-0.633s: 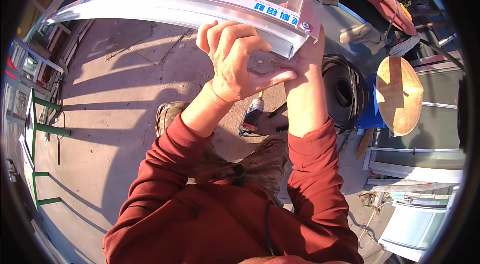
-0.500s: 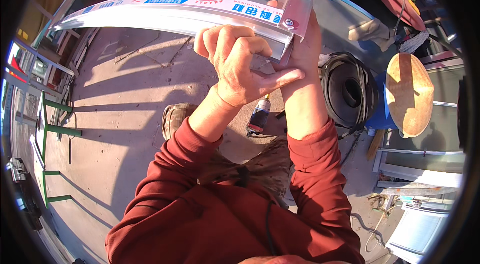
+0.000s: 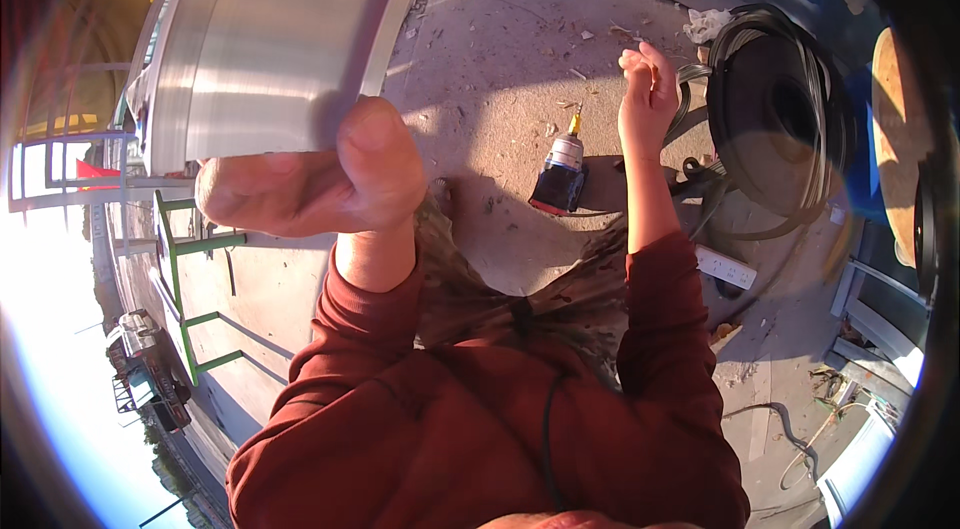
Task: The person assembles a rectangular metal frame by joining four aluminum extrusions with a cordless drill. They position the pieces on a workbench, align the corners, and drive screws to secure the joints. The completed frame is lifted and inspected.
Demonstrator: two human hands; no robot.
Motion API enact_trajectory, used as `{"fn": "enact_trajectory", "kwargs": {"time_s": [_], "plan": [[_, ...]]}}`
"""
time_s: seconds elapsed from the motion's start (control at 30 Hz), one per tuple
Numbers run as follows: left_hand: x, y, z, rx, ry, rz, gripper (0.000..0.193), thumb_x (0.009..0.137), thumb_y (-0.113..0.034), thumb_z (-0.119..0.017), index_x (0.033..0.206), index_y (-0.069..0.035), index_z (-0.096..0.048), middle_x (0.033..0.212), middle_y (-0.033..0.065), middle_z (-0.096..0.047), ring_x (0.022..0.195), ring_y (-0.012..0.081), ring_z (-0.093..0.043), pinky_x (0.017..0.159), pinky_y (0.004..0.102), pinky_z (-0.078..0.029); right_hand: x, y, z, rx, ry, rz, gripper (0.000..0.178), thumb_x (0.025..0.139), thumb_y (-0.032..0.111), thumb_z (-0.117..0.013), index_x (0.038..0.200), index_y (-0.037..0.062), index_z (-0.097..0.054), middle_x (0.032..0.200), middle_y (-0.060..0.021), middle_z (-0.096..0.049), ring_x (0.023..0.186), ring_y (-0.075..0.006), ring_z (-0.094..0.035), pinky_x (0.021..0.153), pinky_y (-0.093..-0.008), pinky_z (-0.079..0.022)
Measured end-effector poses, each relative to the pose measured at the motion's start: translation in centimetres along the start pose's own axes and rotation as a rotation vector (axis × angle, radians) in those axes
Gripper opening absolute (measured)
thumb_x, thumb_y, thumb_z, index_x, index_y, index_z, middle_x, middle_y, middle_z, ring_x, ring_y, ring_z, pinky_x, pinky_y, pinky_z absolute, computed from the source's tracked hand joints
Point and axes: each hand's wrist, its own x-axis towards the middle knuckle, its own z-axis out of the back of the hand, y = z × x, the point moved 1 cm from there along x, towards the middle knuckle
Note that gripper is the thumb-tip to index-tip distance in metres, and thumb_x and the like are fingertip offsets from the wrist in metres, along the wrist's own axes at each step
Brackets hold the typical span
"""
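Note:
A wide silver aluminium profile fills the upper left, tilted up close to me. My left hand is closed on its lower end, with the thumb against the face and the fingers beneath. Away from the profile, my right hand is raised over the floor, its fingers loosely bent and apart, with nothing visible in it. Between my hands a cordless drill with a yellow-tipped bit stands or lies on the floor near my feet.
A large coil of black strip lies right of my right hand, with a white power strip below it. A straw hat is at the right rim. A green metal frame stands at the left. Scraps litter the floor.
The aluminium profile has swung from lying across the top to the upper left, nearer to me. My right hand has let go of it and moved right and down.

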Motion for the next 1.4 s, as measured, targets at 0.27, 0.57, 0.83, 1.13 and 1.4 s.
{"fn": "enact_trajectory", "kwargs": {"time_s": [0.27,0.57,0.83,1.13,1.4], "plan": [[0.6,1.7,0.4,-0.161,-0.050,-0.082,0.030,0.085,-0.025,-0.066,0.114,-0.017,-0.060,0.118,-0.0005,-0.062,0.113,0.0187,-0.055,0.105,0.0398,-0.037,-20.8,-11.9,3.9,-0.615,0.587,0.070,0.054,0.071,0.015,-0.071,0.120,0.0010,-0.051,0.110,-0.0221,-0.060,0.099,-0.0395,-0.061,0.087,-0.0449,-0.050],[1.1,1.7,1.1,-0.080,0.234,-0.194,0.046,0.091,-0.039,-0.057,0.125,-0.008,-0.055,0.126,0.0044,-0.056,0.119,0.0173,-0.048,0.106,0.0366,-0.031,-21.0,-11.5,0.5,1.225,0.236,-1.098,0.043,0.100,0.037,-0.044,0.132,0.0081,-0.047,0.122,-0.0080,-0.059,0.106,-0.0227,-0.061,0.090,-0.0366,-0.052],[1.9,1.4,1.2,-0.016,0.271,-0.234,0.053,0.093,-0.041,-0.053,0.130,-0.003,-0.053,0.128,0.0070,-0.058,0.118,0.0194,-0.053,0.105,0.0348,-0.035,-14.3,-1.2,-3.4,1.224,0.882,-0.553,0.046,0.088,0.029,-0.061,0.126,0.0059,-0.051,0.112,-0.0102,-0.061,0.093,-0.0250,-0.062,0.079,-0.0367,-0.052],[0.7,-0.6,6.2,-0.231,0.104,0.287,0.043,0.082,-0.039,-0.071,0.109,-0.007,-0.060,0.092,-0.0047,-0.062,0.085,0.0012,-0.056,0.081,0.0167,-0.044,-8.6,9.0,-11.1,1.222,0.724,0.149,0.044,0.074,0.019,-0.074,0.112,0.0021,-0.058,0.089,-0.0120,-0.068,0.071,-0.0251,-0.066,0.063,-0.0333,-0.053],[0.0,-2.0,6.9,-0.349,0.117,0.488,0.046,0.079,-0.040,-0.074,0.107,-0.007,-0.057,0.089,-0.0045,-0.060,0.084,0.0027,-0.055,0.081,0.0175,-0.043,-7.7,9.6,-11.8,1.306,0.645,0.168,0.042,0.074,0.017,-0.074,0.110,0.0020,-0.059,0.088,-0.0117,-0.069,0.070,-0.0247,-0.066,0.063,-0.0331,-0.053]]}}
